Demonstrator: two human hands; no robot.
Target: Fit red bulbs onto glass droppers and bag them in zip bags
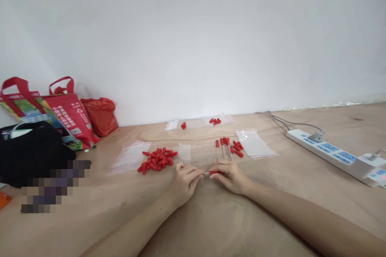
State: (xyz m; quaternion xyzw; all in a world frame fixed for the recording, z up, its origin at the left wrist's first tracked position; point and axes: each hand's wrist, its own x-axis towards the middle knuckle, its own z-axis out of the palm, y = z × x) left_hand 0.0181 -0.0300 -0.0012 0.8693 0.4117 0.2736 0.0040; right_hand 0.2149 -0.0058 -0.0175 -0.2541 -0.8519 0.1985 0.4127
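Close in front of me, my left hand (188, 178) pinches a clear glass dropper tube (206, 174). A red rubber bulb (214, 172) sits at the tube's right end, gripped between the thumb and fingers of my right hand (229, 176); how far the tube goes into it is hidden. Just beyond my hands lies a row of clear tubes (199, 153), some at its right end topped with red bulbs (224, 141). A pile of loose red bulbs (158, 160) lies left of the row, and several more bulbs (237, 148) lie to its right.
Clear zip bags (256, 143) flank the row, with more tubes and bulbs (215, 121) near the wall. A white power strip (328, 152) with plugs runs along the right. Shopping bags (72, 116), a red plastic bag (101, 116) and a black bag (36, 152) stand left.
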